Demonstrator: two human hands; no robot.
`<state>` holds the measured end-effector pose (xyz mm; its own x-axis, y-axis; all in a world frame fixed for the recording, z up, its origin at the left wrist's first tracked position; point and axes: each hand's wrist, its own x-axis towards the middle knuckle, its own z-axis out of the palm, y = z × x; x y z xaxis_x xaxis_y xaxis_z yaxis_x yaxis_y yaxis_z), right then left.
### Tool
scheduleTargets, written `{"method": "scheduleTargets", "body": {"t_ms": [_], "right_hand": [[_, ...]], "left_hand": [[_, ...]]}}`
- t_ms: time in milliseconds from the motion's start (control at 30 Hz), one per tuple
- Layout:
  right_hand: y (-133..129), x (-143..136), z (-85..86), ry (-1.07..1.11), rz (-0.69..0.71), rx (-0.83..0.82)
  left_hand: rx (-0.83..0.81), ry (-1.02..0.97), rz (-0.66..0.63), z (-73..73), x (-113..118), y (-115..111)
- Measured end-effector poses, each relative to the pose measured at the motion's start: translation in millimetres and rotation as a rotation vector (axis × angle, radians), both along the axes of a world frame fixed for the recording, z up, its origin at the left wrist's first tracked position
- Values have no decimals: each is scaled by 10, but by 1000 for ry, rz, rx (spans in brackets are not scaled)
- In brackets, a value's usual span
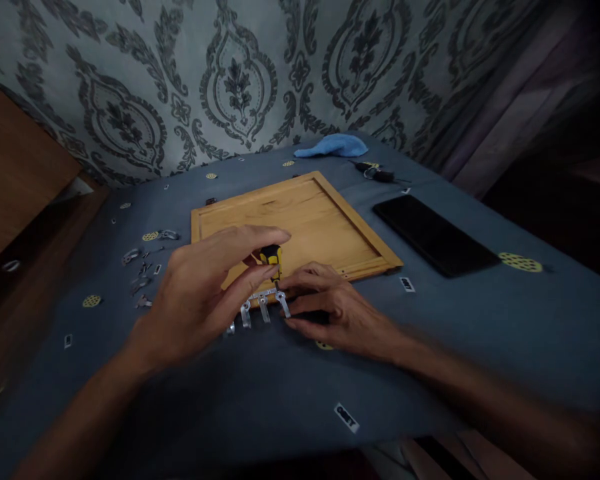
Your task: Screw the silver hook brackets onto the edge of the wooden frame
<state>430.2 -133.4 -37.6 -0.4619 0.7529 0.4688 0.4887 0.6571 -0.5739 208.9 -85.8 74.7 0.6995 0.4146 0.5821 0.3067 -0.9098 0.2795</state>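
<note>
A wooden framed panel (300,213) lies on the blue patterned cloth. Along its near edge is a row of several metal hooks (264,308). My left hand (205,287) has its thumb and fingers round the black and yellow handle of a small screwdriver (272,259), which stands upright over the rightmost hook (283,303). From the right, my right hand (335,300) reaches to that same hook, its fingertips close around the hook and the screwdriver's lower end.
Loose metal hooks and small parts (141,283) lie left of the panel. To the right rests a black phone (437,233). Behind it are a dark tool or key set (377,173) and a blue cloth (335,145), near the patterned curtain (240,80).
</note>
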Motion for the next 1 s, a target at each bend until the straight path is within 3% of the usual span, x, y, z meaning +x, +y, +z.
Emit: {"method": "scheduleTargets", "body": {"t_ms": [367,1000], "right_hand": [[-11,-8,33,2,6,-16],[-4,-8,48,3,9,0]], "left_hand": [[137,-15,56,-78,67,3],[-22,-31,57,12,1,-1]]}}
